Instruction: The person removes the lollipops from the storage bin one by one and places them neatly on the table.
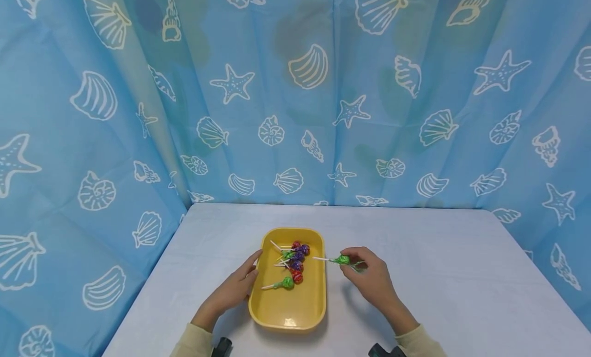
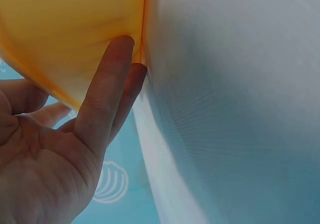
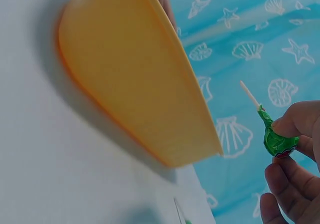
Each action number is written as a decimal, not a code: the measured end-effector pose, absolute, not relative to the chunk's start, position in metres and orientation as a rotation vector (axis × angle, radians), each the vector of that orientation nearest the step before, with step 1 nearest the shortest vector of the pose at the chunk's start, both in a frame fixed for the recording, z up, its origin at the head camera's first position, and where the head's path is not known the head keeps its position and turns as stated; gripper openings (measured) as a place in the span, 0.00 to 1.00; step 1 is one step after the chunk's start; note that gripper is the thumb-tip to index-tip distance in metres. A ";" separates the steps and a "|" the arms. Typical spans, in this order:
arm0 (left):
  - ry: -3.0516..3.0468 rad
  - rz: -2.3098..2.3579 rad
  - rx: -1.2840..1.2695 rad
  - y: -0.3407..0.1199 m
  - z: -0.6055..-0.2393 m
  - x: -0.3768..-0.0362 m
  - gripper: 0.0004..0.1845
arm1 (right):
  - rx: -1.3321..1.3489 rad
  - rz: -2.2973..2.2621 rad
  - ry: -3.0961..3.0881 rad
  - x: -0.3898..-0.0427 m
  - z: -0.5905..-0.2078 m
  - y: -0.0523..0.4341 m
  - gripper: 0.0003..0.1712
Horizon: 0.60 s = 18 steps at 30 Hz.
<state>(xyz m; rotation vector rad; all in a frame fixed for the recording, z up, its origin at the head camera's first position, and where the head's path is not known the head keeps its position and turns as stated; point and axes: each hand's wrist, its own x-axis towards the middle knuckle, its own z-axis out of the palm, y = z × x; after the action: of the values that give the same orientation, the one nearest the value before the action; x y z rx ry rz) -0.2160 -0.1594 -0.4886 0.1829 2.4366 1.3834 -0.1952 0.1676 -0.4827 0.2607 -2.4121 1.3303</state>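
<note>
Head view shows a green-wrapped lollipop (image 1: 342,259) pinched between the thumb and fingers of the right hand (image 1: 371,276), its head right of the yellow tray (image 1: 287,308) and its stick reaching over the rim. Several red, purple and green lollipops (image 1: 298,256) already lie in the tray, whose left side the left hand (image 1: 237,285) touches with extended fingers. The held one, not yet released, seems unfinished; another white stick (image 3: 178,209) shows below, but how many remain cannot be told.

The left grip (image 1: 234,287) extends straight-fingered; the right grip (image 1: 371,279) pinches.
</note>
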 end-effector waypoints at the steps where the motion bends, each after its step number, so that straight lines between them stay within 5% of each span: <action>1: 2.439 1.380 0.181 -0.159 -0.489 -0.216 0.29 | 0.255 1.324 -2.405 -0.195 -0.483 0.171 0.15; 18: 2.440 1.384 0.172 -0.159 -0.489 -0.216 0.29 | 0.078 1.253 -2.532 -0.193 -0.502 0.208 0.15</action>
<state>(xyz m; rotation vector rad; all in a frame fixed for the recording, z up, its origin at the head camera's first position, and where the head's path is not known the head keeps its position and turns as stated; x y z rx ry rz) -0.2159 -0.1588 -0.4888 0.1721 2.4396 1.3838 -0.1934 0.2080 -0.5024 0.0783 -2.5323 1.2533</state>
